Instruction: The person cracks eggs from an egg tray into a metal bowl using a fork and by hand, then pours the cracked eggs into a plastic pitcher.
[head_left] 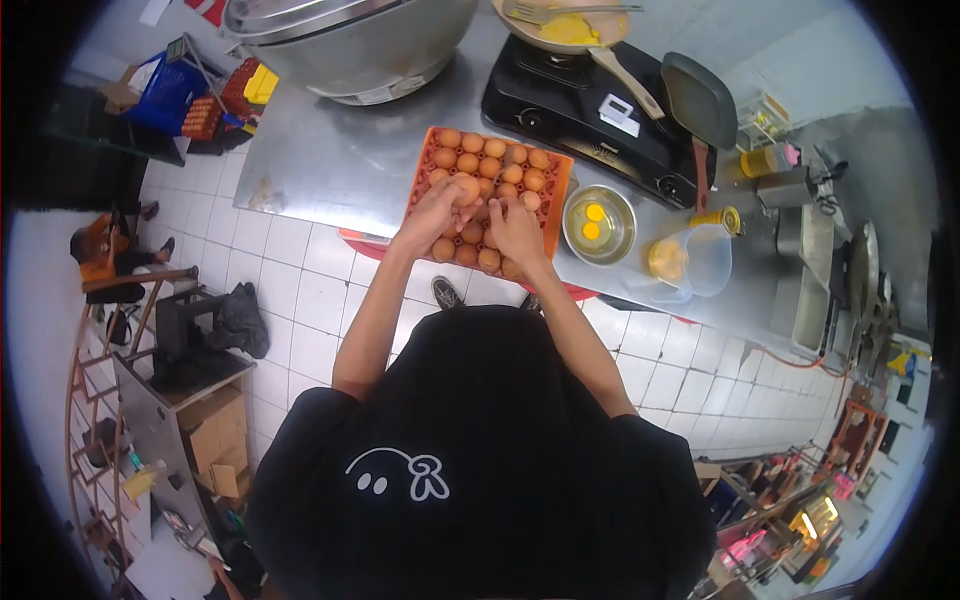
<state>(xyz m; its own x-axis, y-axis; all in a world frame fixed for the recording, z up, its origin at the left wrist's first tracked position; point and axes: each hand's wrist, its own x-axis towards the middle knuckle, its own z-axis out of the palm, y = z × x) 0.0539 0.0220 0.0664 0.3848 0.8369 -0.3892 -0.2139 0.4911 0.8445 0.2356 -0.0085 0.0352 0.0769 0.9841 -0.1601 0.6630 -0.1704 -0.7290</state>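
Note:
My left hand (437,217) is closed around a brown egg (467,188), held over the egg tray. Close beside it is my right hand (516,232), its fingers curled together over the tray; what they hold, if anything, is hidden. Below both hands lies an orange egg tray (562,172) with rows of brown eggs (494,147), partly covered by my hands. To the right of the tray stands a round metal bowl (612,250) with two yolks (594,222) and clear egg white in it.
Behind the tray sits a black gas stove (560,110) with a pan (560,35) holding yellow food and a spatula. A square pan (700,100) lies at its right. A large metal pot (350,50) stands back left. A clear plastic jug (705,262) is right of the bowl.

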